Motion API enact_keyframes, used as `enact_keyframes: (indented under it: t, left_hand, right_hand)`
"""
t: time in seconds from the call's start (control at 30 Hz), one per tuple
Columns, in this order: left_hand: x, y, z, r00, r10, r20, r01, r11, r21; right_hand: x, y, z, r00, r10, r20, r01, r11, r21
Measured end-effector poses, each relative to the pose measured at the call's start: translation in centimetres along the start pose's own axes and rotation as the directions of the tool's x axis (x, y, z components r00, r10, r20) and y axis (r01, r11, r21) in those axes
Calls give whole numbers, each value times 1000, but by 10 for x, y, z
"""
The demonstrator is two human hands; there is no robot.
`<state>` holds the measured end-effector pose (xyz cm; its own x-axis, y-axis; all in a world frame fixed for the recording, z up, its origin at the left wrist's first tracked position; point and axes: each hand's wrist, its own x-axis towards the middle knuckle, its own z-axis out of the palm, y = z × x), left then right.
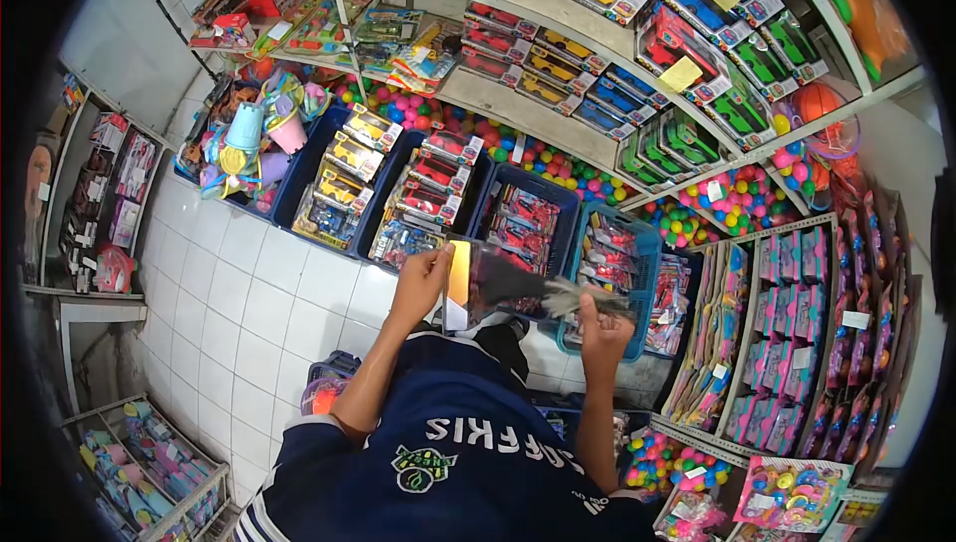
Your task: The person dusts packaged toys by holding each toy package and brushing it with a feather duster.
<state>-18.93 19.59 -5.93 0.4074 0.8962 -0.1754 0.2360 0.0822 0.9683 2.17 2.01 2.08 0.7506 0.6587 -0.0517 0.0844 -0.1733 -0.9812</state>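
Observation:
My left hand (426,278) grips the left edge of a flat box (459,288) with a yellow-and-white side and a clear, shiny front. To its right, my right hand (600,328) is closed round the handle of a duster (528,288), whose dark and pale head points left toward the box. The duster's head is blurred, and whether it touches the box I cannot tell. Both hands are in front of my dark blue shirt, over the row of crates.
Blue crates (370,206) of boxed toy cars and a teal crate (637,288) stand ahead on the white tile floor (269,288). Behind them are colourful balls (558,166) and metal shelves (518,94) of boxed cars. Toy racks (787,333) stand at the right.

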Motion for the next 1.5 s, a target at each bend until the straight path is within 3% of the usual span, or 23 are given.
enact_keyframes:
  t: [0.03, 0.07, 0.2, 0.37, 0.47, 0.53, 0.6, 0.67, 0.73, 0.8, 0.83, 0.9, 0.93, 1.17, 1.27, 1.37, 1.5]
  left_hand:
    - [1, 1, -5, 999, -17, 39, 18, 999, -31]
    - [2, 1, -8, 999, -13, 38, 14, 1000, -25]
    - [6, -10, -9, 998, 34, -57, -41, 991, -127]
    - [11, -9, -12, 995, 23, -96, -45, 972, -232]
    - [14, -11, -19, 993, 10, -118, -34, 978, -204]
    - [14, -17, -19, 981, -132, -146, 87, 956, -281]
    - [8, -21, -14, 976, -141, -163, 93, 959, -269]
    - [9, -37, -5, 966, -165, -198, 70, 907, -414]
    - [9, -42, 3, 965, -137, -222, 29, 901, -432]
    - [9, -39, 5, 958, -264, -115, 119, 728, -676]
    - [9, -38, 4, 958, -263, -115, 120, 731, -672]
    - [8, -35, 1, 945, -326, -34, 206, 672, -712]
    - [8, -35, 0, 945, -326, -34, 207, 674, -709]
    - [7, -55, 4, 867, -492, 80, 343, 472, -812]
    - [10, -55, 8, 879, -467, 97, 345, 483, -804]
    - [16, -53, 14, 882, -455, 124, 355, 467, -810]
    - [19, -40, 22, 882, -445, 155, 373, 457, -808]
  right_hand:
    - [2, 7, 0, 993, 36, -113, -34, 999, 20]
    - [1, 4, 1, 994, -29, -103, 23, 998, -56]
    - [-2, -1, -3, 999, 33, 28, -31, 997, -70]
    - [7, -3, -4, 996, -44, -81, 47, 998, 30]
    - [7, -8, -6, 997, 1, 83, -9, 995, 97]
    - [11, -7, -5, 999, 13, 44, -17, 995, 102]
    - [11, -3, -6, 999, 33, 4, -33, 994, 102]
    - [15, -3, -5, 999, -23, -23, 25, 993, 112]
    - [2, -7, 1, 1000, 0, 21, -3, 990, 139]
    - [-9, -8, 9, 993, 40, 110, -61, 977, 202]
    - [-7, -2, 10, 993, 42, 108, -64, 977, 206]
    - [1, 19, 10, 997, 6, -79, 10, 978, 207]
    - [7, 26, 6, 990, 65, -129, -40, 981, 190]
    - [4, 34, 9, 980, 199, -32, -170, 902, 397]
    - [8, 44, 5, 953, 240, -184, -146, 897, 417]
    - [1, 48, -2, 963, 257, -81, -185, 848, 497]
    - [-2, 41, -4, 954, 249, -167, -118, 823, 555]
